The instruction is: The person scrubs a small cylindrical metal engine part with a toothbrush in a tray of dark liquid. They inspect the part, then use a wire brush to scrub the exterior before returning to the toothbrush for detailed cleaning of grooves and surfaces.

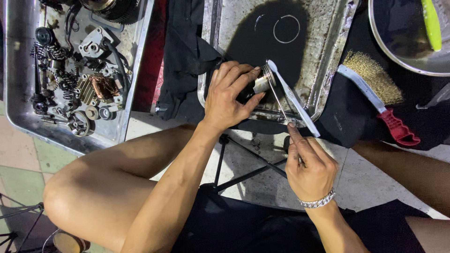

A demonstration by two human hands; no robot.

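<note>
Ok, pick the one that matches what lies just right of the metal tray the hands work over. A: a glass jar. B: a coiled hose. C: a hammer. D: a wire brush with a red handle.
D: a wire brush with brass-coloured bristles and a red grip lies on dark cloth beside the tray, right of the toothbrush that the right hand holds.

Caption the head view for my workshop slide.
Left hand grips a metal part over a tray; right hand holds a toothbrush to it.

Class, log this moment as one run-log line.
left hand: holds metal cylinder part | right hand: holds toothbrush, head on part | over oily metal tray | wire brush beside
</note>
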